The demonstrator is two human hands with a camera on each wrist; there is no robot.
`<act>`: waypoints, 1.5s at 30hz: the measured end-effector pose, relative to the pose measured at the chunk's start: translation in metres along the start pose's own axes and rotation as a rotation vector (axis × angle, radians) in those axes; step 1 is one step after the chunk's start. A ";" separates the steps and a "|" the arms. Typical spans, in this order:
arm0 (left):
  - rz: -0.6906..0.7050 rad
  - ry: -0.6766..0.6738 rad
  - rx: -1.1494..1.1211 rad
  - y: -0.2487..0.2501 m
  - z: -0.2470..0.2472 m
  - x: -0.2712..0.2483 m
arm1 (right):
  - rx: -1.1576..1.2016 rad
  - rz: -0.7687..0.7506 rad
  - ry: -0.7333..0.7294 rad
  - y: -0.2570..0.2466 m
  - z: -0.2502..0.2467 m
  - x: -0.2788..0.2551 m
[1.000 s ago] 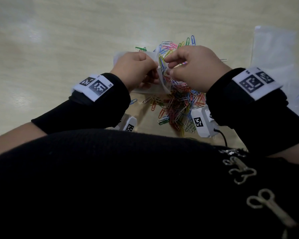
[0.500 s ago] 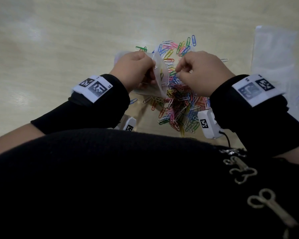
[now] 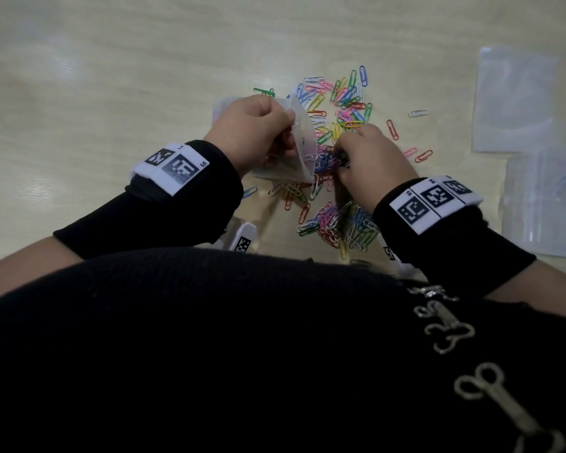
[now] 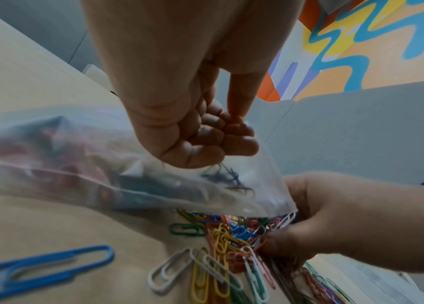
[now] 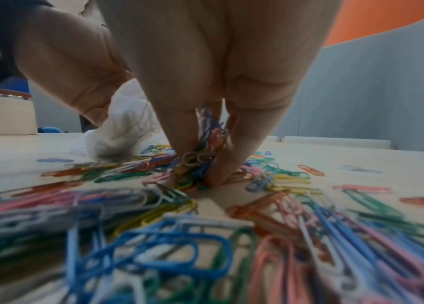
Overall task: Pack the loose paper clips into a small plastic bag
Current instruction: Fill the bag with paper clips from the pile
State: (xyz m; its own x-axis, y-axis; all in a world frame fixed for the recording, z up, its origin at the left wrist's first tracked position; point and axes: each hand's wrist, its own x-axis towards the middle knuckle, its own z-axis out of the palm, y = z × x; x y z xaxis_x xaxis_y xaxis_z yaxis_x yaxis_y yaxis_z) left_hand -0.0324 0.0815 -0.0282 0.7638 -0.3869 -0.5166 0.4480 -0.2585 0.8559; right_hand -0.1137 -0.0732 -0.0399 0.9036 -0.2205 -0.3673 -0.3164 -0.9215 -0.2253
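Head view | left hand (image 3: 255, 132) pinches bag (image 3: 303, 148) mouth | right hand (image 3: 371, 158) at 3 o'clock pinches paper clips (image 5: 200, 156) | step: gathering a batch | next: lift into bag

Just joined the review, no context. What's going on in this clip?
A person is bagging coloured paper clips at a table. The left hand grips a small clear plastic bag, which already holds some clips. The right hand is down in the loose pile, pinching a bunch of clips between its fingers. Most clips are still scattered on the table. More clear bags lie off to the right.
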 end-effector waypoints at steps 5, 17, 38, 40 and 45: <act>0.011 0.006 0.005 -0.002 0.000 0.000 | 0.250 0.090 0.048 0.006 -0.019 0.003; -0.008 0.010 -0.003 0.002 0.005 -0.002 | 1.196 0.168 -0.238 -0.022 -0.034 0.008; -0.108 0.116 0.045 0.009 -0.001 -0.003 | 0.456 0.173 -0.006 0.000 -0.033 0.020; -0.102 0.111 0.000 0.010 -0.001 -0.005 | 0.233 0.118 -0.054 0.005 -0.024 0.018; -0.081 0.104 0.001 0.011 -0.001 -0.006 | -0.055 -0.057 -0.131 0.004 -0.001 0.008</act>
State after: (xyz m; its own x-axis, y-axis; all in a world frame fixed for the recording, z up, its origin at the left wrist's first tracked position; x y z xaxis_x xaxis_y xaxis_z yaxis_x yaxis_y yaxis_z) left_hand -0.0316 0.0817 -0.0160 0.7691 -0.2708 -0.5789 0.5098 -0.2861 0.8113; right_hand -0.1075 -0.0792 -0.0432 0.8730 -0.1271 -0.4709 -0.2464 -0.9481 -0.2008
